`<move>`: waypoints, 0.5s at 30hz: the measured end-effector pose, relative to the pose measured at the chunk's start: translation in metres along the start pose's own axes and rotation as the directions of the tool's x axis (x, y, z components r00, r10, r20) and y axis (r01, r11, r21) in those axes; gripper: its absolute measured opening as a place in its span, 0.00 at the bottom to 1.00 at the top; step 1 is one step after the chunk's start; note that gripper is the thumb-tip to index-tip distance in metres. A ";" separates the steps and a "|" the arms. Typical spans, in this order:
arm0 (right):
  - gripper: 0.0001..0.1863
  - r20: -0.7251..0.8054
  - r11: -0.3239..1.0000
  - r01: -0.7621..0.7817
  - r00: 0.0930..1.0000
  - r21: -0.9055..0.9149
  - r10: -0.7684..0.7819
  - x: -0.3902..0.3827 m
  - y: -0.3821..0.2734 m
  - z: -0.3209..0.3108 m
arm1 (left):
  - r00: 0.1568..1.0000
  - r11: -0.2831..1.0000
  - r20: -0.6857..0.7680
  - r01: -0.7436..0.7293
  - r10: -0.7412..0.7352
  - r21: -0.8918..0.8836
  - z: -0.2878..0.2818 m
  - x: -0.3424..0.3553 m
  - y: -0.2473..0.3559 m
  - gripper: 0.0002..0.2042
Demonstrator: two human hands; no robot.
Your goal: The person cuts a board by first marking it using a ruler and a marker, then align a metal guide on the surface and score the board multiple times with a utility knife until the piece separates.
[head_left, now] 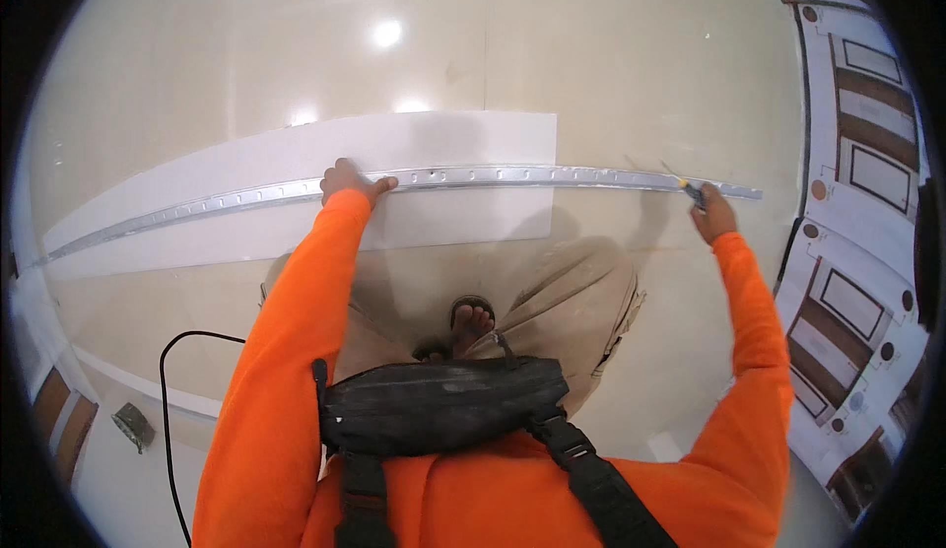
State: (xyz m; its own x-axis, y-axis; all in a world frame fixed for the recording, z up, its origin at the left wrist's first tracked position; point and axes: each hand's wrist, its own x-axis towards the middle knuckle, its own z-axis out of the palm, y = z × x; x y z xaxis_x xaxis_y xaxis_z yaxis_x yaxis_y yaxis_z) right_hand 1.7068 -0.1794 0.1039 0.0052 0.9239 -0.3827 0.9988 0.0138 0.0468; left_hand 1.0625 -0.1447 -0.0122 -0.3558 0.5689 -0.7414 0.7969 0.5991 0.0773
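A long silvery metal channel (473,177) with a row of punched marks lies across a white panel (463,221) on the floor. Its right end reaches past the panel's edge. My left hand (353,181) presses on the channel left of the middle, fingers curled over it and thumb stretched to the right. Near the right end, my right hand (713,215) is closed round what looks like a utility knife (692,191), with a dark handle and yellow collar. Its thin tip is blurred and points up and left, above the channel.
Beneath everything is a glossy beige floor (631,55). Printed cardboard sheets (867,144) run along the right side. At lower left are a black cable (164,400) and a small dark block-like object (133,427). A black bag (448,407) hangs at my front, above my bent legs.
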 end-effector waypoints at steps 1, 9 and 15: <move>0.21 -0.101 0.998 0.057 0.993 0.009 -0.056 -0.002 0.007 0.035 | 0.999 0.999 -0.013 -0.032 0.032 0.011 0.013 0.003 0.005 0.43; 0.28 -0.160 0.924 0.152 0.982 0.350 -0.102 0.041 -0.172 0.107 | 1.000 1.000 -0.005 -0.016 0.016 0.015 0.002 0.005 0.000 0.47; 0.29 0.011 0.925 0.219 0.972 0.309 -0.234 0.047 -0.147 0.123 | 0.973 0.971 -0.117 -0.179 0.198 0.159 0.007 -0.020 -0.004 0.42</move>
State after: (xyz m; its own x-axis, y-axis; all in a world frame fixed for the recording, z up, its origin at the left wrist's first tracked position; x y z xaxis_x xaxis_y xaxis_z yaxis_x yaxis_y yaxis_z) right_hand 1.5667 -0.1855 -0.0347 -0.2281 0.8909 -0.3928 0.9403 0.0969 -0.3261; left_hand 1.0703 -0.1623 -0.0022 -0.2453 0.7383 -0.6283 0.9151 0.3903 0.1013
